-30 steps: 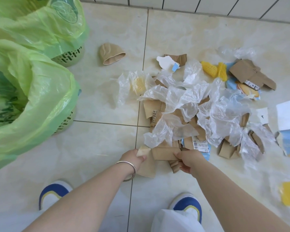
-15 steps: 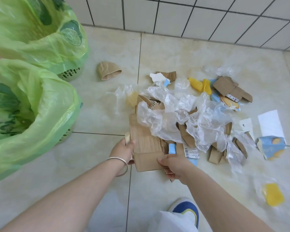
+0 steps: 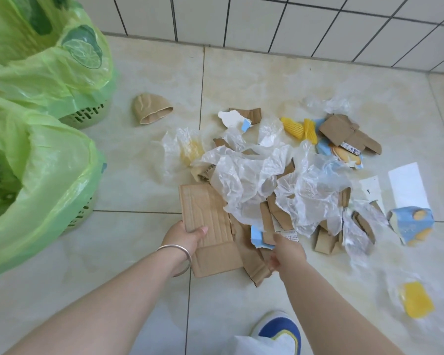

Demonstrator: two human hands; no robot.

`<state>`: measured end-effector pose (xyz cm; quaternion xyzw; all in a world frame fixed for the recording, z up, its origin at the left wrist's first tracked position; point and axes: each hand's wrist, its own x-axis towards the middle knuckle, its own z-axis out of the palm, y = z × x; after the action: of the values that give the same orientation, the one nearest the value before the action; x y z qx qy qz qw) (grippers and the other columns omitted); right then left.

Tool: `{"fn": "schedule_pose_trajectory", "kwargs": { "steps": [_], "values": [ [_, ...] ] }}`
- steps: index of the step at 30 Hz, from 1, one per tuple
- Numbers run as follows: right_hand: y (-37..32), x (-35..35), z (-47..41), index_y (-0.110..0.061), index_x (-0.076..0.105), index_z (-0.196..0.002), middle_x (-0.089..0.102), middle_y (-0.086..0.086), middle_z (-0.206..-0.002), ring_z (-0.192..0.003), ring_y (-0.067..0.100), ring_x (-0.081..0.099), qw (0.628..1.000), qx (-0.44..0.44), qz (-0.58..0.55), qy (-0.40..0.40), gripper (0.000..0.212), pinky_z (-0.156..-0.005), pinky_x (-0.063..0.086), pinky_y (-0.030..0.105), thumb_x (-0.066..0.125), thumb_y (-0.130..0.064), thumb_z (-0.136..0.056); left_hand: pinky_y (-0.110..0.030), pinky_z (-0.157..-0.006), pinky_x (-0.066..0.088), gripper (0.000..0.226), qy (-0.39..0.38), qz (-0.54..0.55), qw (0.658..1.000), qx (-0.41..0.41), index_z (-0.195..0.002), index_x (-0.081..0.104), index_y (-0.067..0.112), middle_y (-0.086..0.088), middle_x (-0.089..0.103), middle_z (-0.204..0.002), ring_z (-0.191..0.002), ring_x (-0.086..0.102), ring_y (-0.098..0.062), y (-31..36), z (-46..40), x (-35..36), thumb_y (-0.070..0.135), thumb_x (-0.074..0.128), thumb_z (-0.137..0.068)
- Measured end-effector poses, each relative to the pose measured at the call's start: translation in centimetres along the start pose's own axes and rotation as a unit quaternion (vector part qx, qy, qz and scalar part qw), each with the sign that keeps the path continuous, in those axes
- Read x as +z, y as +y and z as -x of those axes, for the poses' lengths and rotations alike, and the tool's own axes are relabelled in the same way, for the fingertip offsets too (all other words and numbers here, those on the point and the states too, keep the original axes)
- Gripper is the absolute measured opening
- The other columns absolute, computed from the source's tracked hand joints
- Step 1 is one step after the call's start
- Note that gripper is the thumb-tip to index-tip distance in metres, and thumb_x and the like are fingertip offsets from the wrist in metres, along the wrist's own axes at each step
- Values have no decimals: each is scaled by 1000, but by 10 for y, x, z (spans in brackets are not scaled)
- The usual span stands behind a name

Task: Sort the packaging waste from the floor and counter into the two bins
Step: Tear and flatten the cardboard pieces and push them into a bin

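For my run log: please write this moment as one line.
left hand: holds cardboard sheet | right hand: grips torn cardboard | bins: left

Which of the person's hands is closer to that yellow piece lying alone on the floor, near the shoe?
Right. The right hand is left of and beyond the yellow piece; the left hand, gripping the cardboard sheet, is farther left.

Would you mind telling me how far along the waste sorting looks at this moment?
Early on. Done: nothing certain; the near bin shows only its green liner. In hand: the left hand grips a flat cardboard sheet, while the right hand reaches into torn cardboard beside it. Left: crumpled clear plastic, the yellow pieces and a crushed paper cup lie on the floor.
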<state>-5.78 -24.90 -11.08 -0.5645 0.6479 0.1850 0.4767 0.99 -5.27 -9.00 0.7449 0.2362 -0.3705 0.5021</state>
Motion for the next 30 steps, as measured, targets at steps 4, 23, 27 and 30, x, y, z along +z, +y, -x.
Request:
{"fn": "schedule_pose_trajectory", "kwargs": {
  "steps": [4,23,27,30],
  "values": [
    [10,11,-5,-11,50,-74,48,8,-73,-58,21,49,982,105,-157,-10,25,-54,44,30,54,-29,-91,-27,-75,44,14,-7,-2,1000,-10,-98,56,17,-5,64,-96,-86,60,-23,2,-5,15,22,64,-88],
    [-28,13,-28,-13,39,-138,53,4,-89,-100,18,48,952,143,-260,80,46,-100,37,28,47,-30,-97,-34,-87,52,17,-13,-36,999,-24,-102,60,16,-7,68,-99,-95,65,-27,-6,-15,26,23,64,-87],
    [-23,16,-7,-9,51,-125,62,7,-110,-102,23,59,929,143,-340,12,42,-91,49,31,64,-24,-88,-35,-89,53,17,-17,-35,999,-17,-103,60,17,-8,69,-102,-96,66,-27,-4,-16,25,22,64,-86],
    [-20,15,6,-6,46,-132,56,12,-128,-114,29,58,899,127,-419,-25,43,-90,53,39,60,-11,-91,-39,-91,52,20,-10,-33,999,-16,-104,61,16,-9,70,-106,-97,66,-27,-1,-14,20,24,65,-86]
  ]
}}
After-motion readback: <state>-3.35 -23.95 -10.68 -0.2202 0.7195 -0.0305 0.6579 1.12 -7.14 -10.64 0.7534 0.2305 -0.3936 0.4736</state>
